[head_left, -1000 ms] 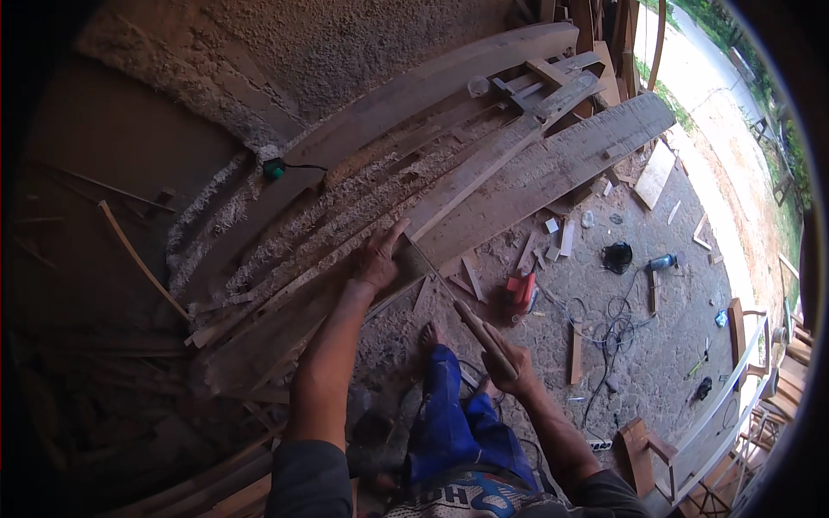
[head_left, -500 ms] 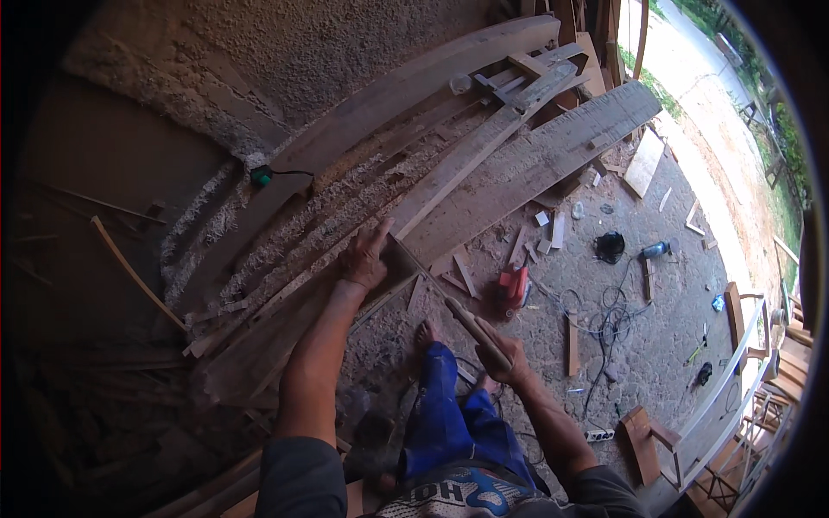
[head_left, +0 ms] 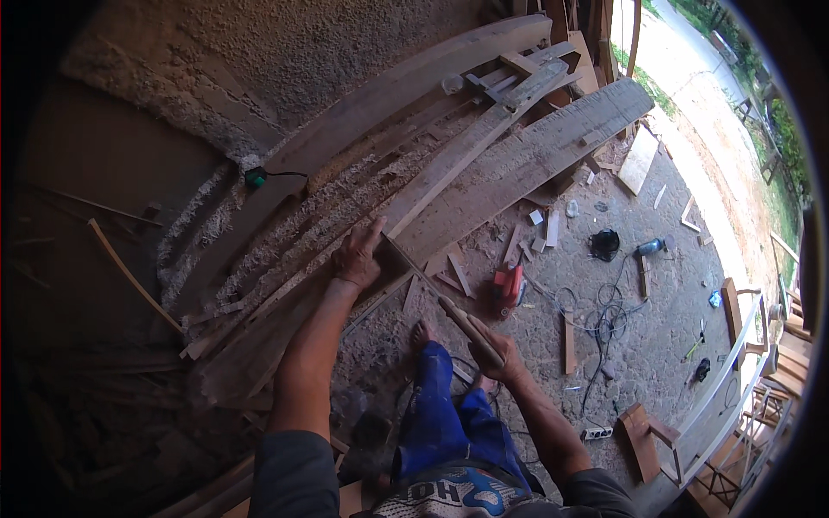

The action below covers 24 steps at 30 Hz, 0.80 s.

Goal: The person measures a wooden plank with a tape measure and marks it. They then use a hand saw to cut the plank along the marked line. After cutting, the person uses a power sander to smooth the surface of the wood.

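Note:
My left hand (head_left: 357,257) grips the near end of a long narrow board (head_left: 466,155), which lies on the stacked timber. My right hand (head_left: 494,356) is closed round the wooden handle of a thin-bladed tool (head_left: 460,319), apparently a saw seen edge-on. Its blade (head_left: 414,267) reaches diagonally up to the board's end beside my left fingers. A wide rough plank (head_left: 570,147) lies to the right of the narrow board, and shavings (head_left: 319,233) cover the timber to its left.
A red power tool (head_left: 509,289), a blue tool (head_left: 648,248), cables (head_left: 613,319), offcuts (head_left: 568,341) and a power strip (head_left: 598,433) lie on the floor round my feet (head_left: 421,335). A green-and-black object (head_left: 256,176) sits on the timber, with a rough wall (head_left: 216,60) behind. A white frame (head_left: 717,406) stands at right.
The whole view has shifted a little left and upward, hands included. My hands and the tool keep much the same place on the board.

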Motion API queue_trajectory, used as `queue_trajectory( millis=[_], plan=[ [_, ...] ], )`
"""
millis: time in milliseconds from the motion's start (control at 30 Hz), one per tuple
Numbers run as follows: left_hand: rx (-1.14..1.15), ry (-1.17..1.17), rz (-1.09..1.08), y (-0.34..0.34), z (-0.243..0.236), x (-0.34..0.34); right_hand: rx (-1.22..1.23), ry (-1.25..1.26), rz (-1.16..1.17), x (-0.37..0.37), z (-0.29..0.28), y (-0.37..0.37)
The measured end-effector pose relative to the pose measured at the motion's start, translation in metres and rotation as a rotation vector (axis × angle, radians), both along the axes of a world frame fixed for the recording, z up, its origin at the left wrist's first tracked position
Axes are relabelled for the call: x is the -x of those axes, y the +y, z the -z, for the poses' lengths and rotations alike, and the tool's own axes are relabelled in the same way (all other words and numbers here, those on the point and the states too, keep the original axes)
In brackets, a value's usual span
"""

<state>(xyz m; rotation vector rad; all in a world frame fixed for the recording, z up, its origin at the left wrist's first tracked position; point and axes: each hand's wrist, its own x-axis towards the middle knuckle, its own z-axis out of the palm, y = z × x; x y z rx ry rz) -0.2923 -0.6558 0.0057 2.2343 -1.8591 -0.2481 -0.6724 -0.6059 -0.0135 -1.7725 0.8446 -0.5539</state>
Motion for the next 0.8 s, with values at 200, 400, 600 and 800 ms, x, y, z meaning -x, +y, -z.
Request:
queue_trajectory(
  millis=[200, 400, 600, 800],
  plan=[
    [0.065, 0.002, 0.024, 0.003, 0.008, 0.001, 0.152, -0.016, 0.004, 0.061, -0.002, 0.025],
    [0.009, -0.022, 0.029, 0.0, 0.001, -0.001, 0.187, -0.203, -0.008, -0.049, 0.018, -0.039],
    [0.021, -0.041, 0.002, 0.003, 0.006, -0.003, 0.168, 0.046, 0.005, 0.073, -0.001, 0.036],
    [0.008, -0.015, 0.015, -0.001, 0.004, 0.003, 0.148, -0.078, 0.012, 0.001, 0.014, -0.009]
  ],
)
